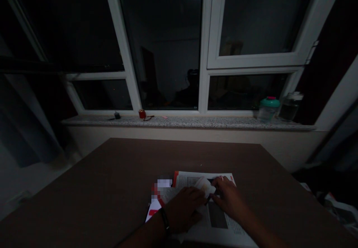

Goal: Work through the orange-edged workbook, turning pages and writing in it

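Note:
A printed magazine or booklet (219,225) with a red edge lies on the table in front of me. My left hand (185,207), with a dark band at the wrist, rests over its left side, fingers stretched out together. At the right edge of a pale folded piece of paper (205,185), my right hand (226,195) has its thumb and fingers curled around the edge. Between the hands shows a small dark item, too dim to name. Left of the booklet lies a phone (153,207) with a lit screen, partly covered by paper and blurred out.
The brown table (134,162) reaches toward the window wall. On the speckled sill (190,121) stand a small dark bottle (117,115), a red jar (142,113), a teal-lidded shaker (268,110) and a clear bottle (291,107). Papers (339,207) lie beyond the table's right edge.

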Tool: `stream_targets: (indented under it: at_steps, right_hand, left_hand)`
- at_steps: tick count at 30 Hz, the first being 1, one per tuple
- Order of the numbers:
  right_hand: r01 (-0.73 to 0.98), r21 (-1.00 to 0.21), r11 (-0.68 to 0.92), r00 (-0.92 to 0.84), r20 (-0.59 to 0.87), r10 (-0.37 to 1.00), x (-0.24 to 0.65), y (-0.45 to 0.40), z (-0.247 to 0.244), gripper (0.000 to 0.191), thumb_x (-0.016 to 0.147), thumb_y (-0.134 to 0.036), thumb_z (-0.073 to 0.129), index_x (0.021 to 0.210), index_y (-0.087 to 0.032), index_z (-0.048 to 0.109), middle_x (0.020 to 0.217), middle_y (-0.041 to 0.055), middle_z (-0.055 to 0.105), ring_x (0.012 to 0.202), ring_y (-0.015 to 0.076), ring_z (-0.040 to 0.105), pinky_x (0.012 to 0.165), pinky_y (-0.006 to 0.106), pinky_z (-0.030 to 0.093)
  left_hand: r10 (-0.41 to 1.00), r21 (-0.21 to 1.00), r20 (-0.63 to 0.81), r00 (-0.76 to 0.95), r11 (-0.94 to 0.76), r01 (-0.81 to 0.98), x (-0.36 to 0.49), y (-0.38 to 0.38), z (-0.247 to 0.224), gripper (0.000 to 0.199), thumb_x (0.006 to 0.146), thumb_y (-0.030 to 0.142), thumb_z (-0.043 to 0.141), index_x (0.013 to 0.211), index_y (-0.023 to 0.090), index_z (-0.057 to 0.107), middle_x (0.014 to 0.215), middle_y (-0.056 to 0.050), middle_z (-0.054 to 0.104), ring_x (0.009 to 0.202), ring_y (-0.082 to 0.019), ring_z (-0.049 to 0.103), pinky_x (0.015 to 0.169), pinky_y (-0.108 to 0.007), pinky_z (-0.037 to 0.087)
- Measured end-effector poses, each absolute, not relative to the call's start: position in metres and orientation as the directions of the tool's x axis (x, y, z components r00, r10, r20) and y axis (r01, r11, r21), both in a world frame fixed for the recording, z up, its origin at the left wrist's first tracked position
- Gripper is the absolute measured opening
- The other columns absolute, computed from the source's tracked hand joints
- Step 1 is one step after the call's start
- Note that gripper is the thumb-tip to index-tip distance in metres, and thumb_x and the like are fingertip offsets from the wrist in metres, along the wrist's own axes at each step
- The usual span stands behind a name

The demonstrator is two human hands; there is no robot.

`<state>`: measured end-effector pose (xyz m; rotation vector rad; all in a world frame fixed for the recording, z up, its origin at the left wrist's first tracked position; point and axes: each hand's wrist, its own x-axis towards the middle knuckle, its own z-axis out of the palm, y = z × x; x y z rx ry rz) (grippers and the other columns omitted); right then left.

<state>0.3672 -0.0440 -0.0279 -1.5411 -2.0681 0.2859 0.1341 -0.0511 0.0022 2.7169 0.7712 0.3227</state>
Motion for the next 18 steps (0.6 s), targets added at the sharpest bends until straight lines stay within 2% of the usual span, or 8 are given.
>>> stream_targets:
  at_steps: [8,18]
  right_hand:
    - [0.830,-0.445,0.337,-0.207,0.316,0.926,0.370,-0.040,-0.031,0.011,0.081,-0.016,0.055,0.089,-0.023,0.055,0.087,0.0037,0.059,0.082,0.0220,0.056,0.074,0.031,0.041]
    - [0.842,-0.427,0.331,-0.175,0.364,0.915,0.380,-0.029,-0.040,0.017,0.083,-0.014,0.047,0.096,-0.020,0.056,0.091,0.0068,0.058,0.088,0.0233,0.056,0.075,0.031,0.042]
  left_hand:
    - [0.540,0.342,0.143,0.829,-0.813,0.471,0.133,-0.052,0.007,0.047,0.085,0.023,0.065,0.129,0.027,0.048,0.132,-0.005,0.051,0.122,-0.026,0.043,0.104,-0.039,0.031]
    - [0.548,0.378,0.153,0.822,-0.801,0.464,0.130,-0.050,0.003,0.053,0.085,0.018,0.061,0.135,0.022,0.045,0.140,-0.006,0.048,0.128,-0.024,0.040,0.110,-0.036,0.027]
